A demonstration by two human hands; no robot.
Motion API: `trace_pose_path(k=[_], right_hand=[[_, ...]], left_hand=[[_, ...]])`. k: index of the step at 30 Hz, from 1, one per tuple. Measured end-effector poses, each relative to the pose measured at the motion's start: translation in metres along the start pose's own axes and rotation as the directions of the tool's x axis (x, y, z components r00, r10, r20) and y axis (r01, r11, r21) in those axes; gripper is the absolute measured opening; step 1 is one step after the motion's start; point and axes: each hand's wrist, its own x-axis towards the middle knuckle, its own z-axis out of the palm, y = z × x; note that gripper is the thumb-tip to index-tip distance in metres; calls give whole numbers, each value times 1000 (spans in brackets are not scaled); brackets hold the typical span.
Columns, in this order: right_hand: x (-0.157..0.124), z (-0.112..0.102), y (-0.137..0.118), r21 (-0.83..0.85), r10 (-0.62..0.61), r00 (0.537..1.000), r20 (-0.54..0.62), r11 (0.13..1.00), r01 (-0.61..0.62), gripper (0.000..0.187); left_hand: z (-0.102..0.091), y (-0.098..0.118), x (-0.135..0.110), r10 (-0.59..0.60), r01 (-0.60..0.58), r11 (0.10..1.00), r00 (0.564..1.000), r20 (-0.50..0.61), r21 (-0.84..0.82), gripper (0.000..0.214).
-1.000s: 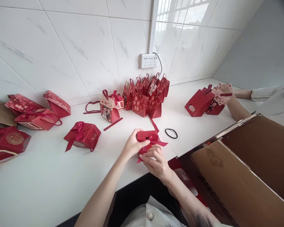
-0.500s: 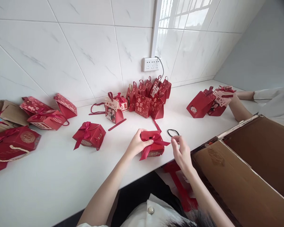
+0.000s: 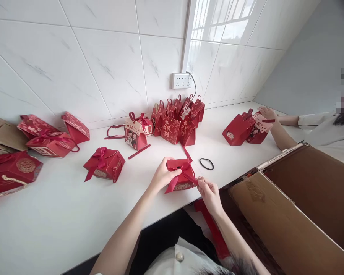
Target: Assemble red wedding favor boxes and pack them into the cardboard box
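Observation:
A red gift box [image 3: 185,186] with a ribbon bow on top sits near the table's front edge. My left hand [image 3: 164,174] grips its left side, with the thumb pressing on the bow. On the right, my right hand [image 3: 208,192] pinches a tail of the red ribbon [image 3: 190,178] between thumb and fingers. A black hair tie [image 3: 206,164] lies just behind my right hand. To the left stands a second red box [image 3: 104,164] with a bow and a twisted cord.
Several red gift bags [image 3: 172,128] cluster by the wall below a power strip [image 3: 182,81]. More red boxes [image 3: 50,145] stand at the left. A large cardboard box [image 3: 275,214] blocks the right front. A co-worker's hand [image 3: 268,114] touches bags at the right.
My right hand has come down and left, and now holds the ribbon's right tail. The left hand stays on the box. The co-worker's hand has shifted on the bag. The view has shifted slightly.

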Motion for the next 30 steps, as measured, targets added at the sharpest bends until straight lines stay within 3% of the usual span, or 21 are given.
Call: trace_pose_path(k=[6,12,15,19,24,30], right_hand=[[-7,-9,20,43,-37,999,2,998,37,46],[12,-23,8,-75,-37,999,30,996,40,56],[42,-17,-10,-236,-4,1000,-11,972,1,61],[72,2,-27,-427,71,995,71,903,-34,56],[67,13,-29,-517,100,991,90,855,-39,51],[60,12,-32,-538,92,992,87,842,-31,45]], left_hand=[[0,-1,1,-9,9,1000,1000,6,1,39],[-3,0,3,11,-11,1000,1000,7,-10,44],[-4,-3,6,22,-21,1000,1000,21,-23,49],[-4,-6,9,35,-36,999,999,-6,-40,52],[-1,-6,3,76,-79,995,996,-53,-57,49],[4,-10,-1,9,-13,991,999,-32,-130,54]])
